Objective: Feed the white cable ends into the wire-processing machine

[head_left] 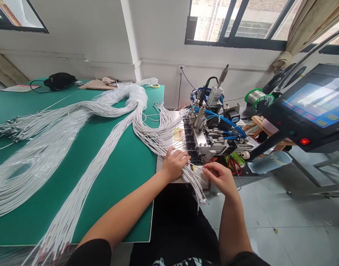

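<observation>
My left hand (175, 163) rests on a bundle of white cables (193, 178), its fingers bent over them near the machine's front edge. To the right, my right hand (219, 176) has thumb and forefinger pinched at the end of one thin white cable. The cable bundle runs from the green table, passes beneath my left hand and ends in loose tips hanging past the table's edge. Just beyond my hands stands a machine (204, 140) with metal cylinders and blue tubes; several single cables lead into its black front row.
More white cables, partly in clear plastic (41, 155), lie on the green table (125, 192). A control screen (319, 103) stands at the right, with a solder spool (258, 99), red-handled scissors (234, 166) and a plastic bottle (271, 162) nearby.
</observation>
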### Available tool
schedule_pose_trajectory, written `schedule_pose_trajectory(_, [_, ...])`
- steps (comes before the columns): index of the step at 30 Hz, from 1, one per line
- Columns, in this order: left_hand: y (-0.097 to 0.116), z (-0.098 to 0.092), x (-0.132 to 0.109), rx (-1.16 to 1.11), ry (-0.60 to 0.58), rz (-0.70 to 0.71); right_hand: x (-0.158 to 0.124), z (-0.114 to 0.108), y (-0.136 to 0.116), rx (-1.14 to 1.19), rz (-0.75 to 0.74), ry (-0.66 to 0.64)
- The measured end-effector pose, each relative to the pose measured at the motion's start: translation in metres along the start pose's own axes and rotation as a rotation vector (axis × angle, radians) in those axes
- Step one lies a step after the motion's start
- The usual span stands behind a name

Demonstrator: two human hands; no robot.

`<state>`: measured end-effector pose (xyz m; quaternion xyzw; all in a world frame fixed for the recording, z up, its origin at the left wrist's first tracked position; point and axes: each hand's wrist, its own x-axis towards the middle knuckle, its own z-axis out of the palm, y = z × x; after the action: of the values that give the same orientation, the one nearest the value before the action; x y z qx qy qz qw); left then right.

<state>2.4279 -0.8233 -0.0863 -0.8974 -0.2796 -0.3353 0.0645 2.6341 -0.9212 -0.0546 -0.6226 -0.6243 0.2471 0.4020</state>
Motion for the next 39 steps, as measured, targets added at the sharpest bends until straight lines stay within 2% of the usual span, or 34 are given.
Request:
schedule_pose_trajectory(3, [0.0, -0.001, 0.0, -0.011, 0.0, -0.002, 0.0, 0.003, -0.009, -0.089, -0.075, -0.06])
schedule_pose_trajectory(5, [0.0, -0.001, 0.0, -0.014, 0.009, 0.003, 0.002, 0.007, -0.01, -0.107, -0.108, -0.049])
schedule_pose_trajectory(10, [0.001, -0.003, 0.0, -0.014, 0.058, -0.006, 0.01, 0.013, -0.004, -0.128, -0.149, 0.104])
schedule_pose_trajectory(17, [0.003, -0.004, 0.001, 0.027, 0.145, -0.096, 0.018, 0.016, 0.005, -0.118, -0.102, 0.253])
schedule_pose_trajectory(23, [-0.004, -0.001, -0.001, 0.001, 0.107, 0.102, 0.023, 0.021, -0.001, -0.074, -0.103, 0.258])
schedule_pose_trajectory(28, [-0.008, -0.002, -0.001, -0.02, 0.058, 0.174, 0.026, 0.028, -0.004, 0.074, -0.07, 0.201])
schedule_pose_trajectory(31, [-0.008, -0.001, -0.001, -0.024, 0.046, 0.17, 0.028, 0.031, -0.005, 0.156, -0.015, 0.173])
schedule_pose_trajectory(33, [-0.008, 0.0, -0.001, -0.031, 0.046, 0.154, 0.028, 0.03, -0.003, 0.171, 0.02, 0.199])
schedule_pose_trajectory(36, [-0.008, 0.003, -0.001, -0.046, 0.032, 0.112, 0.03, 0.023, 0.005, 0.065, 0.048, 0.241])
schedule_pose_trajectory(39, [-0.007, 0.004, -0.002, -0.053, -0.032, 0.067, 0.032, 0.015, 0.017, -0.078, 0.069, 0.205])
